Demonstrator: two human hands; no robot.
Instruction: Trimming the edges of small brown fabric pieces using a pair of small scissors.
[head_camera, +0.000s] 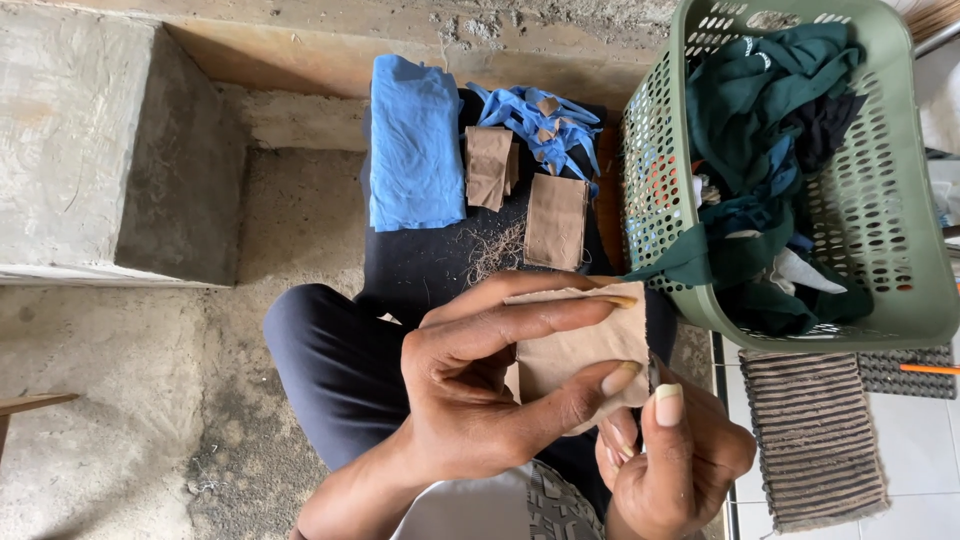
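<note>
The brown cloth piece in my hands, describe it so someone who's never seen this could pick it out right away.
Start at the green laundry basket on the right, then drop to the two hands just left of and below it. The brown cloth piece is pinched between the left hand and the right hand. The other brown pieces lie flat on the dark cloth by the folded blue fabric; only this one is held up.

A rough concrete floor (120, 400) is spreading out under soft daylight; a concrete step (90, 140) is rising at left, while white tiles (915, 440) are lying under a striped mat (815, 435) at right.
</note>
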